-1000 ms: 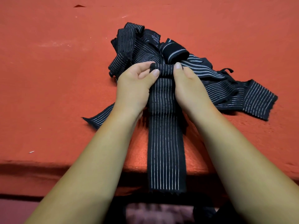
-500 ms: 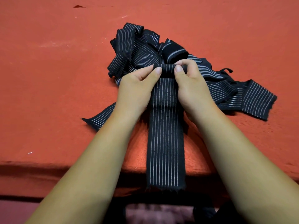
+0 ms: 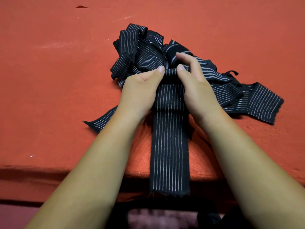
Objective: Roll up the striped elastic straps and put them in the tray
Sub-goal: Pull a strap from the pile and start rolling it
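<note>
A black strap [image 3: 170, 146] with thin white stripes lay lengthwise on the red table [image 3: 57, 80], running from the person's hands toward the near edge. Its frayed near end hung just over that edge. The far end of the strap was curled into a small, tight roll [image 3: 170, 72], and both hands held it there. The left hand [image 3: 140, 90] gripped the roll from the left, with the thumb pressed on top and the other fingers tucked beneath, out of sight. The right hand [image 3: 196, 83] gripped it from the right, thumb on top next to the left thumb, and its fingers curled over the far side of the roll. Just behind the hands, touching the roll, sat a tangled pile of straps [image 3: 137, 52] of the same striped kind. One loose end [image 3: 264, 103] of the pile stretched flat to the right, and another end [image 3: 99, 123] poked out to the left beneath the left wrist. Part of a finished bundle [image 3: 175, 47] showed in the pile behind the right hand's fingers.
</note>
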